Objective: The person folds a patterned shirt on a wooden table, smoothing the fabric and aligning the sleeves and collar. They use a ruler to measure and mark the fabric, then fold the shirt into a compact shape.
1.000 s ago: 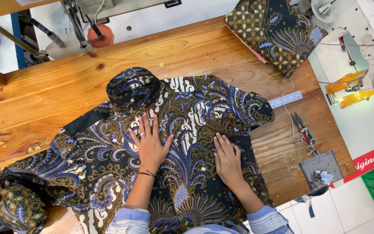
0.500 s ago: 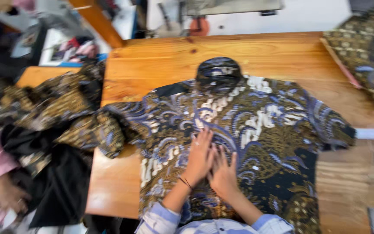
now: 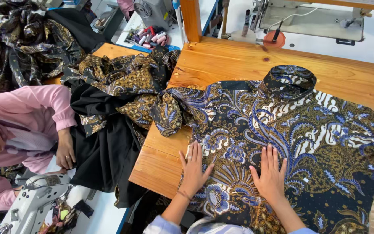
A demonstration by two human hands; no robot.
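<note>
Pressing flat, fingers spread, left hand [image 3: 193, 170] and right hand [image 3: 270, 175] pin the patterned shirt [image 3: 291, 143] near the wooden worktop's [image 3: 239, 60] front-left edge; nothing gripped, cloth kept smooth.

A garment sewing workshop: sewing machines [image 3: 312, 19] are standing at the top and lower left [image 3: 31, 208], thread spools [image 3: 150, 37] are lying upper centre, and patterned fabric [image 3: 27, 39] is piling up upper left.
</note>
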